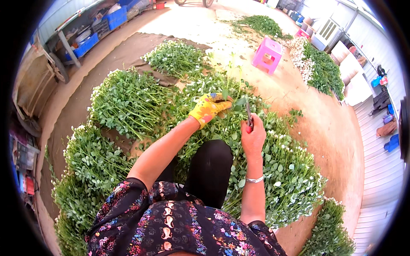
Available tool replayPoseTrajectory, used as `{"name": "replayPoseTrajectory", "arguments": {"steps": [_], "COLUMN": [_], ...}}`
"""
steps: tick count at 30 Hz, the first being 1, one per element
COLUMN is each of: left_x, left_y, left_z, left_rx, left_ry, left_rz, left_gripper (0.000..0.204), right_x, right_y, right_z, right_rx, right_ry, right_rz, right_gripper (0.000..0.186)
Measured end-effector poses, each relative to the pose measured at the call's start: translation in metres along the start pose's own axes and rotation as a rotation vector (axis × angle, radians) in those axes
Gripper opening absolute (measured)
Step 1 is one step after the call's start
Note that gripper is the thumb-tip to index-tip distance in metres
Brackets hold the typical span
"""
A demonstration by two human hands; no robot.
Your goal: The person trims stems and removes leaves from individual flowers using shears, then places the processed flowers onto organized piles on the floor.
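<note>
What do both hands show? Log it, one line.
left hand: yellow-gloved, at leafy stems | right hand: bare, holding red-handled cutters | ahead: pink stool

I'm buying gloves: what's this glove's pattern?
The glove is yellow with flower shapes, best in the head view.

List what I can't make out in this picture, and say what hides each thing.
Head view: what the left hand grips, if anything; its gloved fingers and the leaves cover the spot.
Head view: most of the handles of the red-handled cutter; the right hand wraps them.
Head view: the person's feet; the black-clad knee and leaves block them.
Head view: what the far wheels belong to; the top edge cuts it off.
</note>
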State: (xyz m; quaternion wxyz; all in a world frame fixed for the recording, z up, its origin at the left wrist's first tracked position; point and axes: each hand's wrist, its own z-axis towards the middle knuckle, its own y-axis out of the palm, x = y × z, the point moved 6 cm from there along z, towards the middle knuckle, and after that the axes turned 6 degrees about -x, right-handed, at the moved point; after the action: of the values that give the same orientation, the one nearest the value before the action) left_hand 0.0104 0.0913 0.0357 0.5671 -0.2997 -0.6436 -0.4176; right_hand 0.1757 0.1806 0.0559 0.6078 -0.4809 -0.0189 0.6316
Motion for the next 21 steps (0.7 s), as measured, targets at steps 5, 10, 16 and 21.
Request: {"name": "replayPoseTrajectory", "arguments": {"steps": [5,10,16,21], "left_x": [0.008,0.007,0.005,0.006], "left_y": [0.006,0.012,0.013,0.013], "left_z": [-0.005,-0.007,-0.005,-0.007], "left_rx": [0.002,-0.029,-0.009,-0.013], "left_ry": [0.04,0.047,0.021,0.032], "left_rz": [-0.007,-0.015,0.007,-0.006], "left_gripper": [0.017,0.018,0.019,0.019], "right_x": [-0.004,0.002,0.007,0.0], "right_y": [-0.016,-0.022,-0.025,-0.025], "right_z": [0.033,0.048,0.051,0.051], "right_rx": [-0.045,-0.11,-0.132,-0.161], "right_ry": [-0.135,-0.112,-0.142,-0.183], "right_rz": [-0.178,-0.272,-0.355,-0.452], "right_gripper": [0.031,0.032,0.029,0.026]}}
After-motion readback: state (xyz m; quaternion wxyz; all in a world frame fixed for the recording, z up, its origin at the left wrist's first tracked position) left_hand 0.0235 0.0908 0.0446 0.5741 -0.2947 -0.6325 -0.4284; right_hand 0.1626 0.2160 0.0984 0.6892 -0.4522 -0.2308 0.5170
